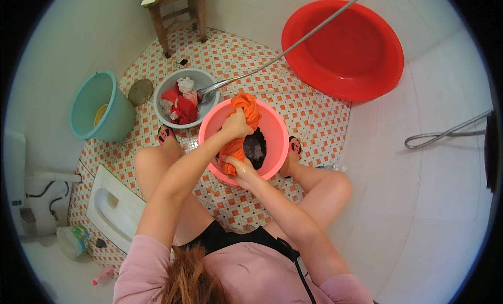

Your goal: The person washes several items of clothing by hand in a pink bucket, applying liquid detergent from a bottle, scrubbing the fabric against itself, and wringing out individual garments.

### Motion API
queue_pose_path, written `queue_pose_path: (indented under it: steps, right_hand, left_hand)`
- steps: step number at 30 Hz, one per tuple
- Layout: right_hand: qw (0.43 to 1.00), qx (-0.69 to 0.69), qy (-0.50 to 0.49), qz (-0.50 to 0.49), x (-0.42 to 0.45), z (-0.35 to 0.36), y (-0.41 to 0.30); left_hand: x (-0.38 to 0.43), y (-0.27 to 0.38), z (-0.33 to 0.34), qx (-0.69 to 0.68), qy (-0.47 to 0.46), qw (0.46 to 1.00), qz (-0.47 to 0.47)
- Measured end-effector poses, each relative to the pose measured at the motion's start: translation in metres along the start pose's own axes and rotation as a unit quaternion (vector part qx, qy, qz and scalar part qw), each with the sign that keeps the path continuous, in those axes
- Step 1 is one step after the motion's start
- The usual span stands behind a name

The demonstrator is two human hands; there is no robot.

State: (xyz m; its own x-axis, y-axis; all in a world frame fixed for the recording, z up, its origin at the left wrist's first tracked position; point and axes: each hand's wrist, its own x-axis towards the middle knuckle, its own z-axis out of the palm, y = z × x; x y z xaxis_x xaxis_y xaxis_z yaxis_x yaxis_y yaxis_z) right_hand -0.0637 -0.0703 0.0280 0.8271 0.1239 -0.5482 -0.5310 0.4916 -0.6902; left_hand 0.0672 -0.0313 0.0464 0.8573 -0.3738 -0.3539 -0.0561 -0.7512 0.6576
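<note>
Between my knees stands a pink plastic bucket (275, 154). A twisted orange cloth (248, 105) stretches over it, gripped at two places. My left hand (237, 125) is closed around its upper part, with a bunched end sticking out beyond the fist. Lower down, near the bucket's front rim, my right hand (241, 171) holds the other end. Dark fabric (256, 148) lies inside the bucket beneath the cloth, partly hidden by my hands.
Beyond to the left, a grey basin (157, 103) holds red and white clothes (182, 105) and a shower head (208, 89) with its hose. A teal bucket (86, 111) and squat toilet (112, 209) are left; a large red basin (346, 48) leans at the right wall. A wooden stool (178, 13) stands behind.
</note>
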Motion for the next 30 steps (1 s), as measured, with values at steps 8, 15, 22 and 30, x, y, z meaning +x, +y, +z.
queue_pose_path:
  steps: [8,15,22,30]
  right_hand:
    - [0.983,0.064,0.159,0.058,-0.010,-0.106,-0.020]
    - [0.960,0.104,0.259,0.005,0.026,-0.111,-0.041]
    - [0.959,0.254,0.124,0.013,0.080,-0.134,-0.035]
    - [0.938,0.191,-0.219,-0.191,0.044,-0.042,-0.065]
  left_hand:
    - [0.007,0.069,-0.042,0.438,-0.091,0.878,0.169]
    - [-0.034,0.082,-0.065,0.650,-0.061,0.684,0.325]
    - [-0.058,0.105,-0.111,0.564,0.074,0.525,0.633]
    - [-0.067,0.101,-0.141,0.479,0.082,0.493,0.722]
